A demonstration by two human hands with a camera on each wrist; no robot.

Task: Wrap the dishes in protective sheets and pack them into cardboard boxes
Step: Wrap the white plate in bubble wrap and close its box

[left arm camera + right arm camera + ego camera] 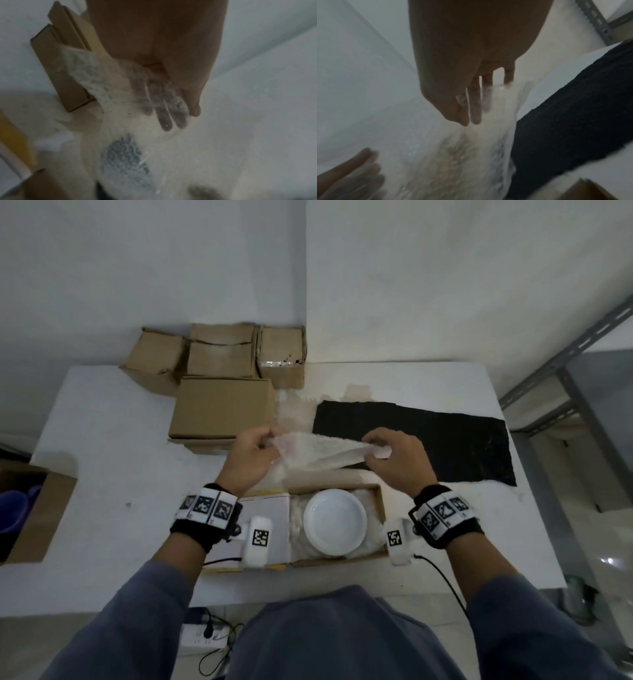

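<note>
Both hands hold a translucent bubble-wrap sheet (318, 451) in the air above the white counter (113, 460). The left hand (251, 455) pinches the sheet's left end between thumb and fingers, and the right hand (397, 457) pinches its right end, so the sheet hangs between them.

Just below, toward 6 o'clock from the sheet, a white plate (335, 522) lies in an open cardboard box (379, 501) lined with what looks like more bubble wrap, though the lining is blurred.

A black mat (445, 440) lies flat at 3 o'clock from the hands. A closed cardboard box (219, 409) sits at 11 o'clock, touching or nearly touching the left hand's side of the sheet in the left-wrist view, with three smaller boxes (219, 354) behind it against the wall.
</note>
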